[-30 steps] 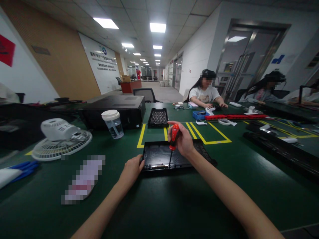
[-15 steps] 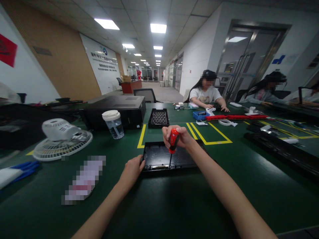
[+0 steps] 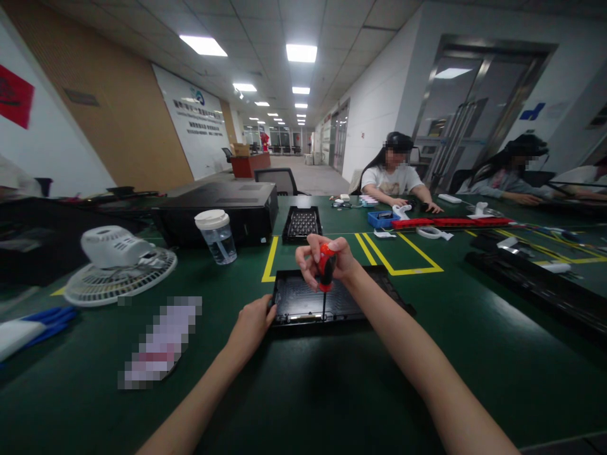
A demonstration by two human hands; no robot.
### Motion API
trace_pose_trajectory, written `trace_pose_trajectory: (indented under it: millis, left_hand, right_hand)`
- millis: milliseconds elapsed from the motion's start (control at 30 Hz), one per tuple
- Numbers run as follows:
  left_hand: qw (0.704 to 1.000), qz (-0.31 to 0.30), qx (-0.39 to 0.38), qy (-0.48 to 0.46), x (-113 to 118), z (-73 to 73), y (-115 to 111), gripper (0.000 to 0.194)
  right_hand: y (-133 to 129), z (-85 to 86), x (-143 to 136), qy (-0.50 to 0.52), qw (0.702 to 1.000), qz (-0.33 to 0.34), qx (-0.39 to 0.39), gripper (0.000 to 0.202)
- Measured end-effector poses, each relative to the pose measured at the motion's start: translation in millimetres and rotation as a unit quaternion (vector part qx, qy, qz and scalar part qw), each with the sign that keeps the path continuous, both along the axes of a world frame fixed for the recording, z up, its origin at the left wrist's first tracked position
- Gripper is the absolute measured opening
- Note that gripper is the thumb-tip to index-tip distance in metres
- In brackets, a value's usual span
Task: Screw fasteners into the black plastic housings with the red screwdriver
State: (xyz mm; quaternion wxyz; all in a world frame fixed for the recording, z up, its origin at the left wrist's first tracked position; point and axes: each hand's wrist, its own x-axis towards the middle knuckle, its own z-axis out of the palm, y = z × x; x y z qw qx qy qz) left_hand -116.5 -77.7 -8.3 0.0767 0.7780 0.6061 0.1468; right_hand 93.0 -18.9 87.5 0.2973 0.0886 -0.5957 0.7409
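Note:
A flat black panel with raised edges (image 3: pixel 351 303) lies on the green table in front of me. My left hand (image 3: pixel 253 316) grips its left edge, thumb and fingers closed on it. Above the panel my right hand (image 3: pixel 327 260) holds a red and black screwdriver (image 3: pixel 326 268) by the handle. The shaft points down, and its tip meets the near edge of the panel, just right of a small metallic strip (image 3: pixel 305 317). Whether a screw sits under the tip is too small to tell.
Behind the panel is a black tray of small parts (image 3: pixel 302 224). A lidded cup (image 3: pixel 217 237), a black case (image 3: pixel 222 208) and a white fan (image 3: pixel 118 262) stand left. Right are a blue box (image 3: pixel 382 219) and a long black part (image 3: pixel 531 297). A person (image 3: pixel 393 177) sits opposite.
My right hand has shifted slightly left, its fingers spread more around the handle, and the screwdriver stands more upright. My left hand and the panel have stayed in place.

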Motion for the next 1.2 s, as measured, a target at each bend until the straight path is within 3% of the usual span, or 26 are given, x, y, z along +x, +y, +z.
trace_pose_trajectory:
  millis: [167,467,867,1200]
  left_hand:
    - [1.000,0.004,-0.005,0.003,0.1,0.9,-0.4,0.030]
    - [1.000,0.006,0.001,-0.001,0.4,1.6,-0.5,0.031]
    - [1.000,0.010,-0.010,0.000,1.8,5.6,-3.1,0.031]
    - [1.000,0.000,0.005,0.001,1.3,2.4,-1.3,0.032]
  right_hand:
    - [1.7,0.7,-0.7,-0.031,0.999,0.020,0.002,0.028]
    - [-12.1,2.4,-5.5,0.018,0.999,-0.024,-0.016,0.021]
    - [-19.4,4.8,-2.6,-0.028,0.981,-0.189,-0.039,0.023]
    - [-24.7,3.0,-5.5,0.003,0.960,-0.279,-0.031,0.020]
